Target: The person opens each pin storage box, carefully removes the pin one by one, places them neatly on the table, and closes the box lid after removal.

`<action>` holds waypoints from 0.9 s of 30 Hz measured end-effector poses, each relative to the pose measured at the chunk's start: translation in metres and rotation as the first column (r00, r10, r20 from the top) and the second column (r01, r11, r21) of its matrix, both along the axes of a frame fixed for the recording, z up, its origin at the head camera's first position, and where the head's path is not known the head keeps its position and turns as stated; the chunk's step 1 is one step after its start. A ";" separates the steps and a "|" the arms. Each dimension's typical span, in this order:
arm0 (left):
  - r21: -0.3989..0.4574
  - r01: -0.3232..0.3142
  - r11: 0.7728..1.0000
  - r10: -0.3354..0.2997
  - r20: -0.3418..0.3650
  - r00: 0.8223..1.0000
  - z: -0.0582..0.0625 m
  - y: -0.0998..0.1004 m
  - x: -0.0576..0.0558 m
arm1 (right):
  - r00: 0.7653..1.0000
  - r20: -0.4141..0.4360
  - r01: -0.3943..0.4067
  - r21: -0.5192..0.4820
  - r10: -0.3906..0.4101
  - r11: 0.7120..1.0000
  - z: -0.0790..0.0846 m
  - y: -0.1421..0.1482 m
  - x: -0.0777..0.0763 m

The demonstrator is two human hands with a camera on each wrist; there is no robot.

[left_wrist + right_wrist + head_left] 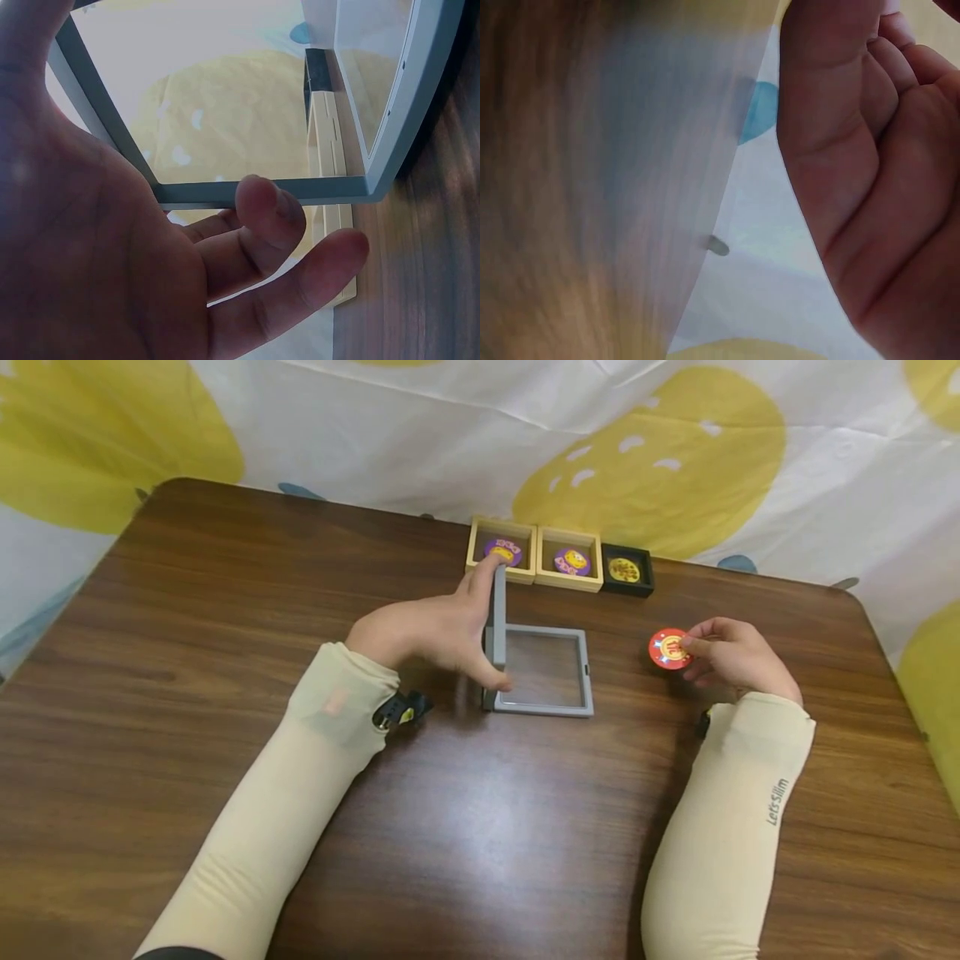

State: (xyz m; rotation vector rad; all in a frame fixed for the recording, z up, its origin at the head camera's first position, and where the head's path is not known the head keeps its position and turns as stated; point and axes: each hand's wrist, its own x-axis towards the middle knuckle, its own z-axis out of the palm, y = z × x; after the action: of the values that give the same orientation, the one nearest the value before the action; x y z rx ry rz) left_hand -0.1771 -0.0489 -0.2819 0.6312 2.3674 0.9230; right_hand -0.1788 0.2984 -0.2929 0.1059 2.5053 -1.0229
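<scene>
A grey hinged display frame [588,693] with clear film panes stands open on the table, one half flat and the other upright. My left hand [435,631] holds the upright half [499,618] between thumb and fingers, spanning its near and far edges. In the left wrist view, fingertips lie along that half's grey border [337,189]. To the right of the frame, my right hand [738,660] pinches a round red badge-like disc [663,647] with a yellow centre, just over the table. The right wrist view shows curled fingers [825,97], with the disc hidden.
At the table's back edge, two pale wooden box frames [532,578] hold purple round discs. Beside them on the right is a small black box frame [647,587] with a gold disc. A white curtain [420,427] with yellow lemon shapes hangs behind the brown wooden table [450,843].
</scene>
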 end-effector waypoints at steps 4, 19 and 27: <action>0.000 -0.008 1.000 0.008 0.005 1.000 -0.001 0.000 0.000 | 1.000 -0.002 0.012 0.015 -0.012 1.000 -0.002 0.007 0.001; 0.027 0.012 1.000 -0.012 -0.008 1.000 -0.003 0.001 0.001 | 0.998 0.027 0.056 0.023 -0.056 0.998 -0.006 0.046 0.013; 0.003 -0.017 1.000 0.017 0.006 1.000 -0.002 0.001 0.000 | 0.995 0.045 0.086 0.003 -0.086 0.996 -0.007 0.058 0.015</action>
State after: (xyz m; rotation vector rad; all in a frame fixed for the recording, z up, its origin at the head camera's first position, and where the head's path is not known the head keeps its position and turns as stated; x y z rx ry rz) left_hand -0.1775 -0.0483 -0.2835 0.6091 2.3699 0.9355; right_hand -0.1637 0.3565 -0.2995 0.2361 2.4793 -1.0408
